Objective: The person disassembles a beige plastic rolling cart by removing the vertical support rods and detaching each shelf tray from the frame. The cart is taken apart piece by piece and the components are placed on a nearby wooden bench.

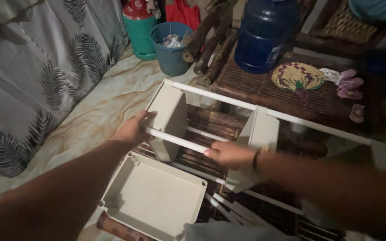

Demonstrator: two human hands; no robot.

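A beige plastic shelf frame (264, 129) of flat panels joined by white tubes is held up in front of me over a dark bamboo bench. My left hand (132, 129) grips the edge of the frame's left panel (168, 116) where a tube meets it. My right hand (228, 154) is closed around a white tube (177, 140) that runs between the two panels. A long white tube (300, 121) along the top runs off to the right. Below my hands a loose beige tray panel (157, 196) lies flat with its open side up.
A blue water jug (264, 33), a woven fan (296, 76) and small pink shoes (349, 85) sit on the bamboo bench (246, 87). A blue bucket (171, 47) and a green-and-red gas cylinder (139, 29) stand behind. A leaf-patterned curtain (45, 76) hangs at left over patterned flooring (99, 111).
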